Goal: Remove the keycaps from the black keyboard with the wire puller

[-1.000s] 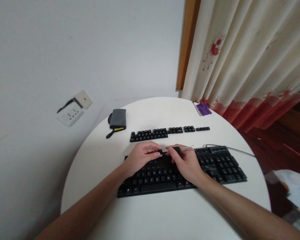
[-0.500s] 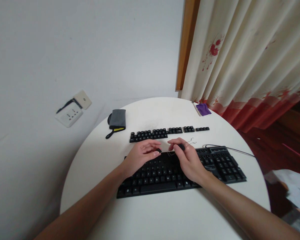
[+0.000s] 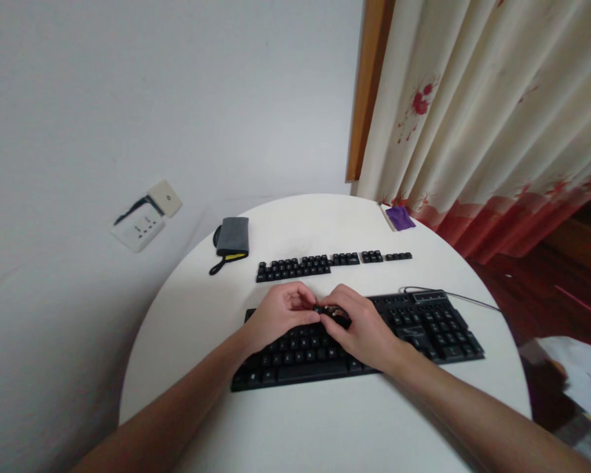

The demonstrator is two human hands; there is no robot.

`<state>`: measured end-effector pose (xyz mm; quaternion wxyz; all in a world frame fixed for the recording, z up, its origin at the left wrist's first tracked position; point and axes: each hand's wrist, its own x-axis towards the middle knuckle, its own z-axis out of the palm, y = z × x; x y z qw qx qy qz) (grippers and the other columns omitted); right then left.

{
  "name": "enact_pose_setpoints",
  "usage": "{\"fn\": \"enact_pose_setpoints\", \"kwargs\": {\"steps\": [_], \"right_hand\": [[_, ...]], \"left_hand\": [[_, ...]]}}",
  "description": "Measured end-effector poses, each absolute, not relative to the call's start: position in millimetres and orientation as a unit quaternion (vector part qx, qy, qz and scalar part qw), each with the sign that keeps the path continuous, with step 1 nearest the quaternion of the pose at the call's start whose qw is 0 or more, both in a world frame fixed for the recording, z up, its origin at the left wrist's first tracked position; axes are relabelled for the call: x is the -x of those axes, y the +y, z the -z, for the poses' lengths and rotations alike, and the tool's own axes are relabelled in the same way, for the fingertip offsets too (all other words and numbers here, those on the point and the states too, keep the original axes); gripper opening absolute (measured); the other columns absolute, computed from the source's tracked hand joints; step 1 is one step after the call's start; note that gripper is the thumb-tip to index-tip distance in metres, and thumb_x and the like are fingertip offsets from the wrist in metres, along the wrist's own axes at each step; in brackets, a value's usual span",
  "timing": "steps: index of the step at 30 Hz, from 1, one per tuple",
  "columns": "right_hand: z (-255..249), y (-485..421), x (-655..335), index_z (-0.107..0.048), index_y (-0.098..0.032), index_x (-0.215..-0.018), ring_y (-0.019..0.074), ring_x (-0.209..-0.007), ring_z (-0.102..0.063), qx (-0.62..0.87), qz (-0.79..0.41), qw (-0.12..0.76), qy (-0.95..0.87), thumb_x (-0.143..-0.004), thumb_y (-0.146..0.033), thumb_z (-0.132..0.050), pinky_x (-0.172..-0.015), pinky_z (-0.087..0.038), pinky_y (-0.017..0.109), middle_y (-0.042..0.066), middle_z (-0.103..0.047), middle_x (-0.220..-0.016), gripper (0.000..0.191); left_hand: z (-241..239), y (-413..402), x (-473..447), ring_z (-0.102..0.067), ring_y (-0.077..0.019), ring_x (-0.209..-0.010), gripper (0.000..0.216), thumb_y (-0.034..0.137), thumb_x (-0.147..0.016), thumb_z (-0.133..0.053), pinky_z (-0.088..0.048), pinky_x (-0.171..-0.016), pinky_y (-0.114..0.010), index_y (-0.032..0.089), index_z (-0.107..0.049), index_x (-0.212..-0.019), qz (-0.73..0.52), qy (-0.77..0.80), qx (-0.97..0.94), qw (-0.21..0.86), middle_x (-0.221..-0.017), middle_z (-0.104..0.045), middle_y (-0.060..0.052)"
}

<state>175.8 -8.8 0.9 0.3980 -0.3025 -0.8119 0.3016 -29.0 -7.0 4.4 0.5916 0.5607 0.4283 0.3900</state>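
In the left grip (image 3: 282,314) lies, apparently, a keycap (image 3: 318,309).

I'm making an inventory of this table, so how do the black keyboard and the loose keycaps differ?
The keyboard is one wide piece; the loose keycaps are small and sit in broken rows. The keyboard has a cable; the loose keycaps have none. Both are black and lie on the white table.

Lettering on the keyboard (image 3: 320,372) and on the row of keycaps (image 3: 345,259) beyond seems too small to read.
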Motion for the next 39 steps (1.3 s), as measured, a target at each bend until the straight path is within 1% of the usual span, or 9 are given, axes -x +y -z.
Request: {"fn": "enact_pose_setpoints", "kwargs": {"steps": [5, 8, 12, 15, 17, 23, 28, 33, 39], "right_hand": [[1.5, -9.2, -175.8, -0.066, -0.022, -0.106, 0.0173, -0.082, -0.061, 0.304, -0.304, 0.398, -0.810, -0.088, -0.015, -0.061, -0.074, -0.051, 0.030, 0.004, -0.062, -0.091, 0.020], [1.4, -9.9, -174.6, -0.067, -0.022, -0.104, 0.0174, -0.082, -0.062, 0.309, -0.305, 0.401, -0.807, -0.089, -0.017, -0.062, -0.074, -0.051, 0.030, 0.004, -0.062, -0.090, 0.017], [1.1, -0.4, -178.4, -0.067, -0.021, -0.096, 0.0173, -0.077, -0.060, 0.363, -0.266, 0.406, -0.795, -0.088, -0.019, -0.062, -0.070, -0.048, 0.030, 0.003, -0.062, -0.084, 0.010], [4.8, 18.8, -189.5, -0.066, -0.020, -0.088, 0.0178, -0.072, -0.058, 0.451, -0.207, 0.383, -0.779, -0.087, -0.020, -0.064, -0.067, -0.045, 0.030, 0.002, -0.063, -0.079, 0.002], [9.5, 33.7, -198.4, -0.064, -0.019, -0.078, 0.0193, -0.072, -0.059, 0.505, -0.164, 0.348, -0.773, -0.085, -0.022, -0.065, -0.066, -0.043, 0.031, 0.004, -0.064, -0.079, 0.008], [21.9, 56.3, -208.7, -0.069, -0.019, -0.079, 0.0215, -0.070, -0.060, 0.578, -0.127, 0.215, -0.777, -0.083, -0.021, -0.064, -0.061, -0.036, 0.030, 0.006, -0.068, -0.076, 0.008], [21.9, 52.4, -204.9, -0.070, -0.020, -0.078, 0.0198, -0.069, -0.061, 0.590, -0.105, 0.183, -0.780, -0.084, -0.027, -0.066, -0.058, -0.033, 0.028, 0.006, -0.069, -0.078, 0.010], [18.7, 50.0, -202.8, -0.070, -0.020, -0.080, 0.0208, -0.074, -0.065, 0.639, -0.113, 0.152, -0.745, -0.082, -0.036, -0.068, -0.060, -0.034, 0.028, 0.005, -0.072, -0.081, 0.016], [16.4, 62.7, -193.2, -0.070, -0.020, -0.077, 0.0233, -0.078, -0.067, 0.661, -0.132, 0.114, -0.730, -0.083, -0.033, -0.065, -0.061, -0.037, 0.028, 0.008, -0.073, -0.081, 0.015]], "left_hand": [[-3.4, -7.8, 26.8, -0.063, -0.0128, -0.075, 0.034, 0.029, -0.068, -0.086, -0.051, -0.073, -0.026, 0.014, -0.056, -0.072, -0.399, 0.415, -0.570, 0.586, -0.082, -0.066, -0.002], [-4.9, -7.8, 26.2, -0.063, -0.0139, -0.076, 0.032, 0.031, -0.068, -0.085, -0.051, -0.073, -0.027, 0.014, -0.058, -0.071, -0.398, 0.415, -0.585, 0.572, -0.083, -0.067, -0.003], [-9.3, -4.5, 32.4, -0.057, -0.0111, -0.061, 0.022, 0.034, -0.083, -0.071, -0.045, -0.059, -0.023, 0.015, -0.065, -0.074, -0.435, 0.497, -0.601, 0.450, -0.068, -0.064, 0.000], [-11.6, 0.5, 42.2, -0.046, -0.0085, -0.050, 0.027, 0.034, -0.090, -0.061, -0.035, -0.050, -0.021, 0.016, -0.064, -0.070, -0.495, 0.547, -0.577, 0.350, -0.055, -0.056, 0.003], [-12.3, 3.6, 48.1, -0.043, -0.0080, -0.048, 0.031, 0.034, -0.092, -0.058, -0.032, -0.047, -0.021, 0.016, -0.062, -0.067, -0.538, 0.551, -0.550, 0.323, -0.053, -0.052, 0.003], [-12.5, 6.0, 52.3, -0.039, -0.0079, -0.048, 0.033, 0.035, -0.092, -0.058, -0.029, -0.047, -0.021, 0.017, -0.059, -0.065, -0.577, 0.543, -0.523, 0.315, -0.052, -0.049, 0.003], [-10.7, 6.3, 50.1, -0.040, -0.0083, -0.049, 0.033, 0.033, -0.091, -0.058, -0.028, -0.046, -0.021, 0.017, -0.058, -0.064, -0.575, 0.538, -0.528, 0.318, -0.051, -0.049, 0.003], [-9.0, 7.6, 52.2, -0.040, -0.0088, -0.050, 0.032, 0.032, -0.090, -0.060, -0.029, -0.047, -0.021, 0.017, -0.059, -0.062, -0.587, 0.533, -0.529, 0.302, -0.050, -0.048, 0.003], [-8.4, 8.7, 55.7, -0.041, -0.0094, -0.050, 0.032, 0.033, -0.091, -0.059, -0.030, -0.047, -0.022, 0.017, -0.060, -0.063, -0.587, 0.536, -0.527, 0.302, -0.051, -0.048, 0.003]]}}
